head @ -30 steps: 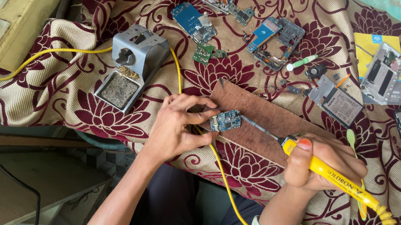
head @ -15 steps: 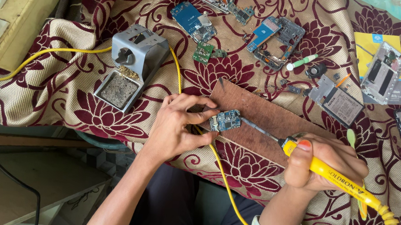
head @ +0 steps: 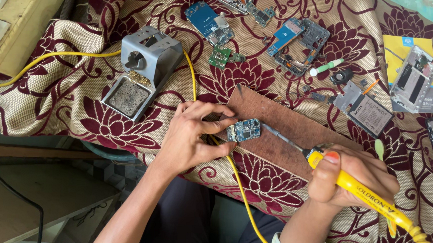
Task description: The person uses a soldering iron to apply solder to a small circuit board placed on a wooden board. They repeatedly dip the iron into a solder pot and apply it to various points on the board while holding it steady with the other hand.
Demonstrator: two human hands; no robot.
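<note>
While nothing much has shifted since a second ago, the left hand [head: 191, 137] still pinches the small blue circuit board [head: 244, 130] at its left edge, fingers nearly closed, holding it on the brown wooden board [head: 281, 125]. That circuit board lies just right of the fingertips. The right hand [head: 354, 177] stays wrapped tight round the yellow-handled soldering iron [head: 367, 193], its metal tip reaching the circuit board's right edge. Up left, the grey metal iron stand [head: 140, 69] sits on the maroon flowered cloth [head: 53, 91].

circuit board [head: 244, 130]: small, blue, flat on the brown board's near-left edge
soldering iron [head: 357, 187]: yellow handle, metal tip slanted toward the circuit board's right edge
</note>
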